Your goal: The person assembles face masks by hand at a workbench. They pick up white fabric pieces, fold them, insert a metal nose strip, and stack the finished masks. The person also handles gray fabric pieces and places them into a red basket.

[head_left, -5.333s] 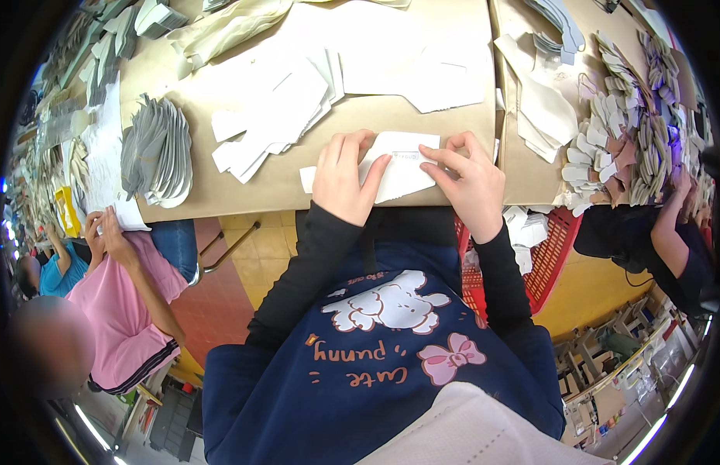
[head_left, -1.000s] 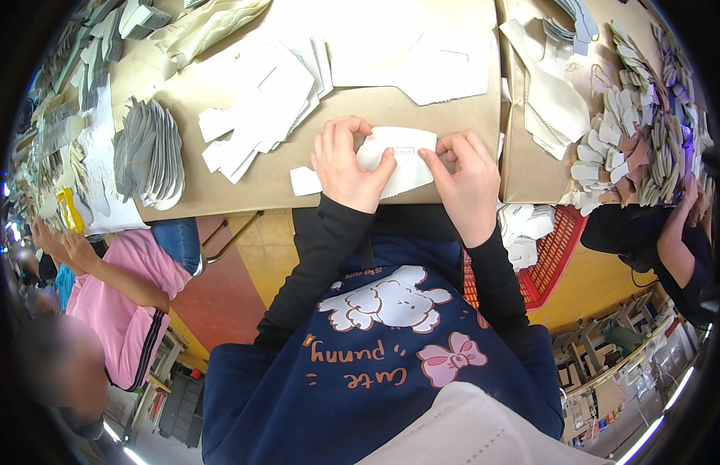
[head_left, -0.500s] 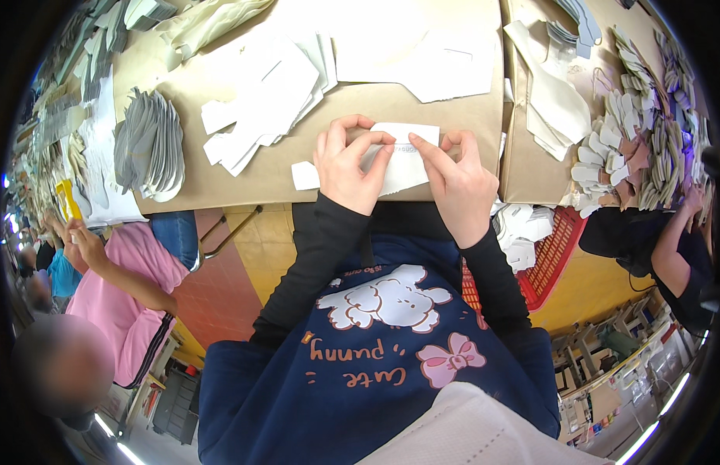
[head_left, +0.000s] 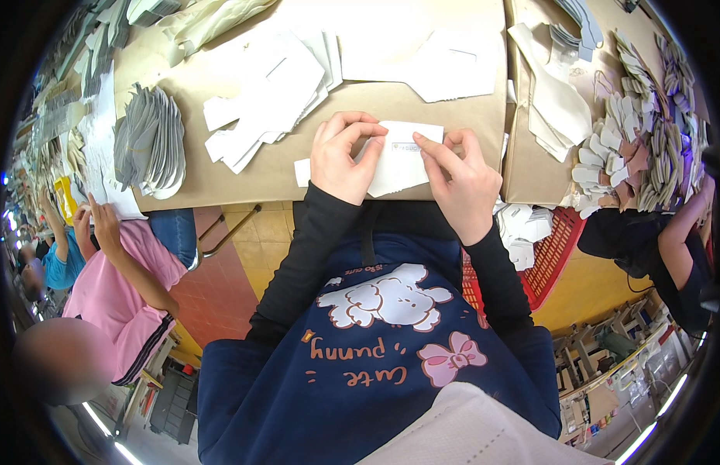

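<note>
Both hands at the near edge of the brown tabletop (head_left: 244,174), pinching one white paper piece (head_left: 402,159). Left hand (head_left: 346,155) curled, fingertips gripping the piece's upper left edge. Right hand (head_left: 460,182) grasping the right side, forefinger laid across its small label. Loose white cutouts (head_left: 271,97) just beyond, a fanned grey stack (head_left: 151,139) farther left. Red basket (head_left: 549,252) below the table edge, right of the right forearm.
</note>
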The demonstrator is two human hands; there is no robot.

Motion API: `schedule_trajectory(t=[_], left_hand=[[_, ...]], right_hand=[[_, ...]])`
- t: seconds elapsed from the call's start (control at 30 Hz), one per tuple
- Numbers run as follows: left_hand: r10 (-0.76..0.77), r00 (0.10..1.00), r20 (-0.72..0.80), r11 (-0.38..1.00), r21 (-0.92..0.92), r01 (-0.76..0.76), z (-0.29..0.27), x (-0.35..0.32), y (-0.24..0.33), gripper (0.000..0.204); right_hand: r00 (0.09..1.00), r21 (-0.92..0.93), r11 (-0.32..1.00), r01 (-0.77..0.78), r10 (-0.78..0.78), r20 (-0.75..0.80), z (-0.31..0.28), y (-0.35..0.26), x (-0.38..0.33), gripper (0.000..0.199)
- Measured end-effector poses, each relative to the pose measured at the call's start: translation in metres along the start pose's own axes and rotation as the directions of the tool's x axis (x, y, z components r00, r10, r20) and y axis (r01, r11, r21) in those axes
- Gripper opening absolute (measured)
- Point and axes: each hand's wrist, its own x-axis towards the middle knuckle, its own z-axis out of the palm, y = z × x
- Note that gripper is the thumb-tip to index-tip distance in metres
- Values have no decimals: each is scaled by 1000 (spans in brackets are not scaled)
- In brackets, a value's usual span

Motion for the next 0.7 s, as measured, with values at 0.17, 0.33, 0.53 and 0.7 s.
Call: schedule_trajectory(t=[0.17, 0.33, 0.53, 0.7], left_hand=[[-6, 1000, -13, 1000, 13, 6, 1, -1, 1, 15], [-20, 994, -103, 999, 36, 23, 6, -3, 6, 28], [232, 966, -114, 953, 226, -202, 3, -15, 9, 31], [474, 863, -176, 870, -57, -490, -13, -23, 6, 22]], right_hand=[[1000, 8, 1000, -7, 7, 0, 0, 1, 0, 21], [1000, 113, 994, 10, -9, -14, -1, 5, 6, 30], [954, 562, 773, -293, 275, 120, -17, 18, 2, 33], [983, 676, 728, -110, 180, -35, -30, 20, -9, 20]])
